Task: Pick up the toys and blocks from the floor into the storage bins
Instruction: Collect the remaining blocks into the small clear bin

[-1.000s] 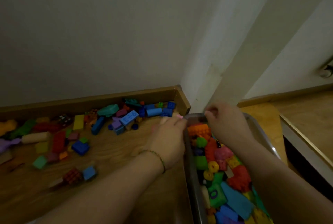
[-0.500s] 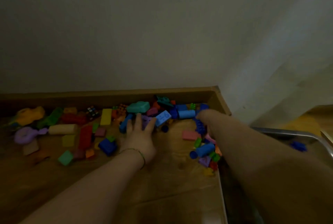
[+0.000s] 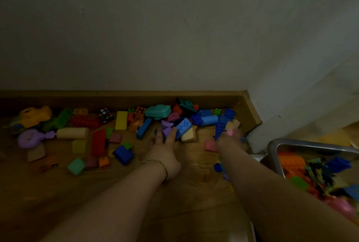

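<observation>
You are working the pile on the floor, so be scooping several pieces at once, not single ones. Your left hand is lying open, fingers straight, tips touching the purple block and the blue numbered block. Your right hand is meeting the blue studded strip; whether it is gripping, I cannot tell. The storage bin is sitting just right of that arm.

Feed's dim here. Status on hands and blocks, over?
Left hand open, touching purple block. Right hand among blue blocks by the corner, grip unclear. Metal bin at right holds toys; path clear.
</observation>
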